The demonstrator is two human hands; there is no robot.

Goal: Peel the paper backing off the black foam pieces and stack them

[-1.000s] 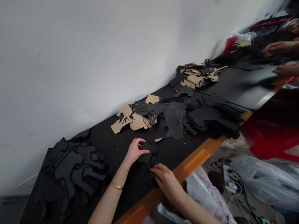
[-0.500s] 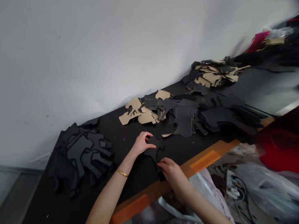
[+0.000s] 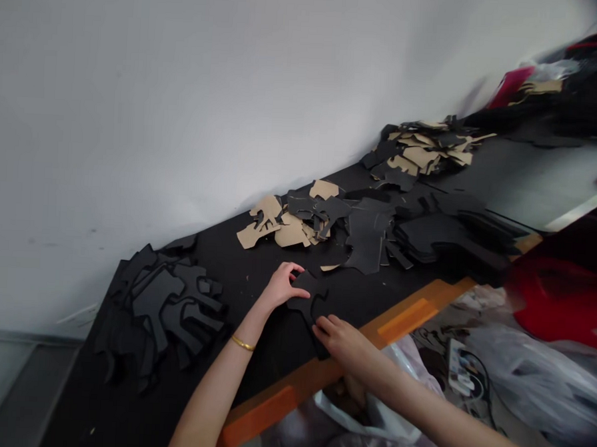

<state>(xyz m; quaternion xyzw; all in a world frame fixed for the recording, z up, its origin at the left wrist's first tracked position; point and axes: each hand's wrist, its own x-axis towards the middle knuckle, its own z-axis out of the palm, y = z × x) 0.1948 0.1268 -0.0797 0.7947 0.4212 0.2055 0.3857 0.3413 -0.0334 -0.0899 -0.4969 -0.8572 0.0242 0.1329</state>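
Person at the long black worktop (image 3: 78, 412), bare hands close to its front edge, which is faced with an orange-brown strip (image 3: 408, 316). Black cut-out (image 3: 301, 303) lies between the hands, just in from that edge, narrow part pointing toward it. Left hand (image 3: 279, 286), gold bracelet (image 3: 243, 343) at the wrist, grasps the wide part, thumb one side, fingers the other. Right hand (image 3: 342, 339) has bent fingertips against the narrow part; cannot tell whether they pinch it or only press. Toward the worktop's left end, a heap of thick black shapes (image 3: 159, 293). Along the back edge, by the wall (image 3: 184, 111), a scatter of tan and black scraps (image 3: 291, 230); a second scrap pile (image 3: 422, 153) farther along the same edge. Stacked black pieces (image 3: 438, 234) sit near the front edge, right of the hands. Below that edge, on the floor, a white power strip (image 3: 458, 368) beside clear plastic (image 3: 530, 382).
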